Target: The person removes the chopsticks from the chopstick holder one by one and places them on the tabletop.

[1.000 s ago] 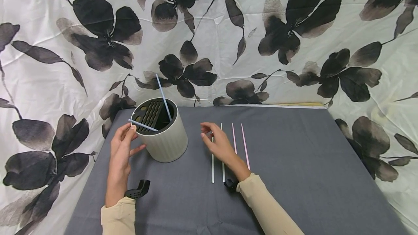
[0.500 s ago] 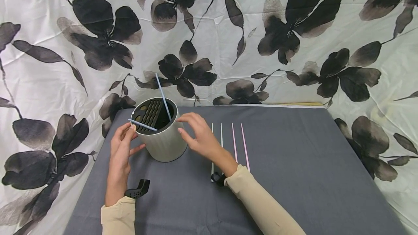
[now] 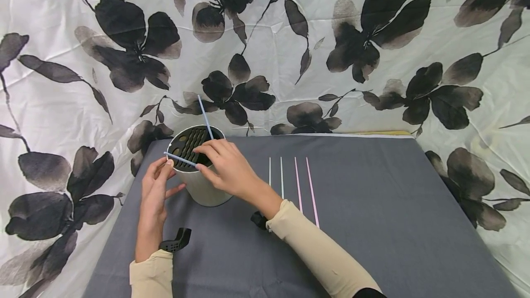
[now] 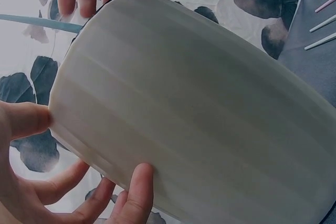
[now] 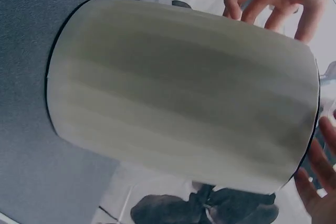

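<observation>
Visibly, left hand (image 3: 154, 192) grips 1 ribbed, dark-lined, cream cylinder (image 3: 199, 190); right hand (image 3: 232, 169)'s hold, cannot tell.

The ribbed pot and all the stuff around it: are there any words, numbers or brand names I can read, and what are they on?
None: I can't find any readable text in any of the three views.
The ribbed pot, blue sticks, white sticks and pink sticks show no lettering.
The floral backdrop shows only flowers and leaves.
</observation>
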